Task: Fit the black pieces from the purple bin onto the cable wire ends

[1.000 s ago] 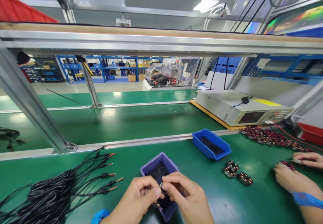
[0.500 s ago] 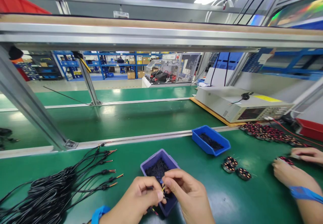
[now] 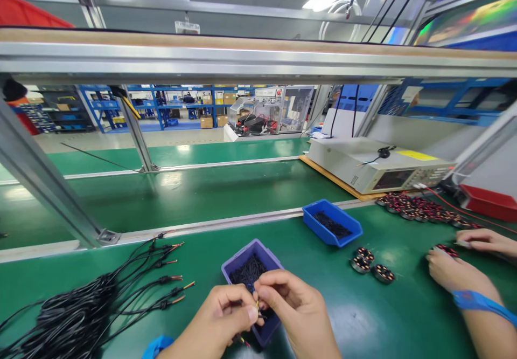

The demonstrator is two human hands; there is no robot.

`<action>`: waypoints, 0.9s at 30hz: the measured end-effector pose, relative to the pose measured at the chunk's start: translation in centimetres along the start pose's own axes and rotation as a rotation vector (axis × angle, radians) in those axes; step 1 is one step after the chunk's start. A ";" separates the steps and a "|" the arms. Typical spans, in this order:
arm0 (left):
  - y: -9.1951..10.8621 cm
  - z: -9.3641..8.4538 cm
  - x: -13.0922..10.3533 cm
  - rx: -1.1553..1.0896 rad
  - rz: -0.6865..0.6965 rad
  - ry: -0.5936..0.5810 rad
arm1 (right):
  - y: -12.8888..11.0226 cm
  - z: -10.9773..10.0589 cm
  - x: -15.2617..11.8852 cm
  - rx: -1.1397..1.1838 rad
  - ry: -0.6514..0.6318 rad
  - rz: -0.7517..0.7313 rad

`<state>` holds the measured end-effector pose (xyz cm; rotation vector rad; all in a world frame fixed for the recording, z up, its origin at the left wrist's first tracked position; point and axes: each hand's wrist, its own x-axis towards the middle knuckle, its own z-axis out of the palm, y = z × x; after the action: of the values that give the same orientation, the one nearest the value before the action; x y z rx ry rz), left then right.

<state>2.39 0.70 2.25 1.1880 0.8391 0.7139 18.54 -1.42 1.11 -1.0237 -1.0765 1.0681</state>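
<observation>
Both my hands meet over a purple bin holding many short black pieces. My left hand is closed, thumb and forefinger pinching a thin cable with coloured wire ends that hang out below the fingers. My right hand is pinched at the cable's yellow wire, its fingertips close to my left thumb. Whether a small piece also sits between the right fingertips is too small to make out. A bundle of black cables with stripped ends lies on the green table to the left.
A blue bin of black pieces stands behind to the right, near several copper-wound motor stators. At right a co-worker's hands work on another stator. A grey instrument and a red bin stand farther back, beneath a metal frame.
The view has shifted slightly, so things on the right appear farther left. My hands stay pinched together on the cable with only small finger movement.
</observation>
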 end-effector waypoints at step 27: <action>-1.6 -0.6 1.1 -0.183 0.047 0.086 | -1.9 0.1 0.9 -0.440 -0.217 -0.318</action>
<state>2.50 1.52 0.38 1.0212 0.8009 0.8673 18.87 -0.91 3.12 -1.0454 -1.6411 0.7073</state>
